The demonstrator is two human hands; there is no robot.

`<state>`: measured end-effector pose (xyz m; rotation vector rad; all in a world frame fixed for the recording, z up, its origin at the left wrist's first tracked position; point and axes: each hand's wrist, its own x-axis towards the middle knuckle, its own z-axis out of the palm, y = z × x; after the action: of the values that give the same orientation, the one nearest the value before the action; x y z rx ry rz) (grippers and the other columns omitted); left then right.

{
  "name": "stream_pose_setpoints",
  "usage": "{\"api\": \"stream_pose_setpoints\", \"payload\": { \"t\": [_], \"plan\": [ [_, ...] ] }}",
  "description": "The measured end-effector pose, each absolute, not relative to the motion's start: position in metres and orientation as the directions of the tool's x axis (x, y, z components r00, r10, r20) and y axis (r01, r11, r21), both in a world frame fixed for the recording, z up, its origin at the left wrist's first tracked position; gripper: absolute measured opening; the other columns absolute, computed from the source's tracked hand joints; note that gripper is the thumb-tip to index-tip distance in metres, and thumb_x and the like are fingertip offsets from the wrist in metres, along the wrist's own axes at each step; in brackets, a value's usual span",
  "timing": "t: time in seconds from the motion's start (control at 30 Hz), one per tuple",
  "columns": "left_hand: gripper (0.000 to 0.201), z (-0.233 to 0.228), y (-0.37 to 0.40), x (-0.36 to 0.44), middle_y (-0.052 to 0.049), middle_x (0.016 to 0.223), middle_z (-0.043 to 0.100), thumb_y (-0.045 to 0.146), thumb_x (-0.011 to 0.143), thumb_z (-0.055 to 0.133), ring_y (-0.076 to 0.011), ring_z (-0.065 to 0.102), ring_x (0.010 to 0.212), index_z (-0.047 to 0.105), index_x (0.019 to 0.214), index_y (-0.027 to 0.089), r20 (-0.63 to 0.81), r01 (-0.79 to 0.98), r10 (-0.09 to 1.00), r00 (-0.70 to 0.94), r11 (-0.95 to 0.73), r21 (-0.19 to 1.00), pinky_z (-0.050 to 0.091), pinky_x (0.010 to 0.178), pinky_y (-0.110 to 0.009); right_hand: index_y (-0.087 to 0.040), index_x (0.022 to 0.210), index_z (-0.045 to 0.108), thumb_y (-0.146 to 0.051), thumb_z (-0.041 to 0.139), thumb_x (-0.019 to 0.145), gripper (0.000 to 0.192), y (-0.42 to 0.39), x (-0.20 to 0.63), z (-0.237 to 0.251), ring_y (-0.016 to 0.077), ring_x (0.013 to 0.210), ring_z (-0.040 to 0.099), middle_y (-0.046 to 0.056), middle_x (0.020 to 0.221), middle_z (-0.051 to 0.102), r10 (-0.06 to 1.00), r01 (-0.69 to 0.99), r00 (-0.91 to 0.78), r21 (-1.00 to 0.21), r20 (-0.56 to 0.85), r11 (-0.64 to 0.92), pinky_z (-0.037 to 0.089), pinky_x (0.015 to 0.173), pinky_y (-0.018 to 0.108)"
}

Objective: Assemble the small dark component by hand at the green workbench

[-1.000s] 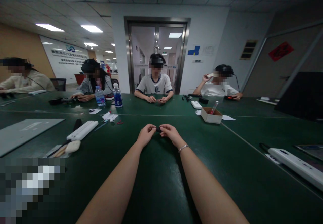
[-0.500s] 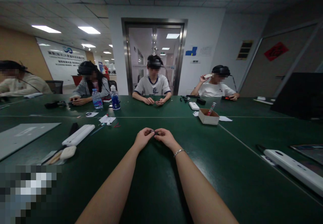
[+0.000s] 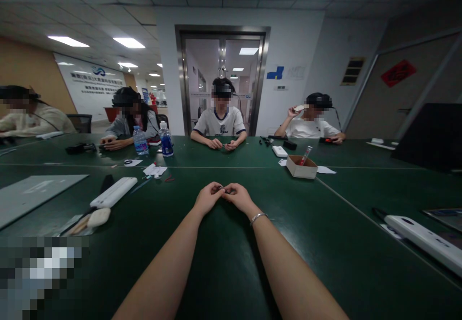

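Observation:
My left hand [image 3: 209, 198] and my right hand [image 3: 238, 197] meet fingertip to fingertip over the green table [image 3: 224, 257]. Both are closed in a pinch around a tiny dark object [image 3: 223, 189] between them. It is too small and too covered by my fingers to name. A silver bracelet [image 3: 259, 218] circles my right wrist. Left of my hands lie white paper scraps [image 3: 155, 170] and a small red piece [image 3: 169, 179].
An open cardboard box [image 3: 301, 170] holding a clear tube stands ahead right. Two bottles [image 3: 166, 139] stand ahead left. White power banks [image 3: 114, 193] lie left and right. A grey board [image 3: 32, 195] is far left. Several people with headsets sit across the table.
My fingers have shifted slightly around the small object, and the left thumb now covers more of it. The whole view has moved a little.

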<state>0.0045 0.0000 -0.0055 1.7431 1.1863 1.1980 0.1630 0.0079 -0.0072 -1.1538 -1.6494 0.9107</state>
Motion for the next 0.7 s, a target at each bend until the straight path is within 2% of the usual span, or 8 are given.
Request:
{"api": "stream_pose_setpoints", "payload": {
  "t": [0.2, 0.33, 0.43, 0.5, 0.57, 0.67, 0.7],
  "plan": [
    [0.026, -0.003, 0.002, 0.005, -0.004, 0.087, 0.066, 0.040, 0.074, 0.061, -0.0171, 0.061, 0.079, 0.063, 0.089, 0.019, 0.295, 0.355, 0.948, 0.116, -0.317, 0.879, 0.047, 0.073, -0.028, -0.016, 0.072, 0.063, -0.028, 0.068, 0.069, 0.013, 0.011, 0.160, -0.010, 0.0123, 0.061, 0.053, -0.002, 0.064, 0.058, 0.933, 0.396, -0.195, -0.846, 0.302, 0.356, 0.041, 0.058, 0.023],
    [0.029, -0.002, 0.000, 0.005, -0.004, 0.090, 0.067, 0.043, 0.073, 0.062, -0.0174, 0.060, 0.077, 0.063, 0.090, 0.019, 0.307, 0.414, 0.945, 0.109, -0.324, 0.851, 0.046, 0.072, -0.028, -0.016, 0.075, 0.066, -0.025, 0.071, 0.066, 0.014, 0.012, 0.159, -0.015, 0.0147, 0.069, 0.056, 0.001, 0.072, 0.061, 0.918, 0.440, -0.228, -0.807, 0.324, 0.393, 0.044, 0.065, 0.026],
    [0.031, -0.001, -0.002, 0.004, -0.005, 0.091, 0.066, 0.045, 0.072, 0.062, -0.0167, 0.060, 0.072, 0.063, 0.089, 0.019, 0.298, 0.438, 0.948, 0.109, -0.315, 0.842, 0.045, 0.067, -0.028, -0.016, 0.086, 0.068, -0.021, 0.077, 0.059, 0.029, 0.012, 0.161, -0.001, 0.0156, 0.076, 0.058, 0.002, 0.081, 0.062, 0.937, 0.424, -0.244, -0.842, 0.250, 0.334, 0.046, 0.070, 0.027],
    [0.032, -0.001, -0.002, 0.004, -0.004, 0.088, 0.067, 0.047, 0.073, 0.061, -0.0162, 0.059, 0.068, 0.062, 0.090, 0.020, 0.264, 0.450, 0.959, 0.108, -0.284, 0.847, 0.044, 0.062, -0.027, -0.016, 0.099, 0.066, -0.020, 0.081, 0.055, 0.046, 0.010, 0.170, 0.025, 0.0151, 0.074, 0.059, 0.003, 0.084, 0.063, 0.967, 0.399, -0.210, -0.891, 0.142, 0.217, 0.047, 0.067, 0.027],
    [0.034, 0.000, -0.001, 0.003, -0.003, 0.084, 0.067, 0.049, 0.073, 0.060, -0.0161, 0.059, 0.066, 0.062, 0.091, 0.020, 0.223, 0.451, 0.969, 0.104, -0.246, 0.858, 0.043, 0.060, -0.027, -0.016, 0.102, 0.065, -0.022, 0.082, 0.053, 0.052, 0.005, 0.190, 0.062, 0.0152, 0.069, 0.059, 0.005, 0.084, 0.063, 0.974, 0.382, -0.218, -0.913, 0.065, 0.147, 0.047, 0.061, 0.026],
    [0.036, 0.001, -0.003, 0.003, -0.004, 0.084, 0.067, 0.050, 0.072, 0.062, -0.0161, 0.059, 0.067, 0.062, 0.091, 0.020, 0.210, 0.448, 0.973, 0.097, -0.231, 0.864, 0.043, 0.062, -0.027, -0.014, 0.085, 0.069, -0.024, 0.078, 0.062, 0.026, -0.008, 0.235, 0.113, 0.0152, 0.068, 0.060, 0.005, 0.078, 0.065, 0.913, 0.254, -0.357, -0.921, 0.195, 0.296, 0.047, 0.057, 0.024],
    [0.036, 0.002, -0.004, 0.003, -0.004, 0.086, 0.067, 0.050, 0.071, 0.062, -0.0161, 0.059, 0.068, 0.062, 0.091, 0.020, 0.213, 0.447, 0.972, 0.097, -0.234, 0.863, 0.043, 0.062, -0.027, -0.015, 0.082, 0.069, -0.025, 0.075, 0.067, 0.019, -0.013, 0.251, 0.122, 0.0148, 0.068, 0.060, 0.005, 0.076, 0.064, 0.908, 0.211, -0.346, -0.924, 0.236, 0.320, 0.047, 0.057, 0.024]
  ]
}}
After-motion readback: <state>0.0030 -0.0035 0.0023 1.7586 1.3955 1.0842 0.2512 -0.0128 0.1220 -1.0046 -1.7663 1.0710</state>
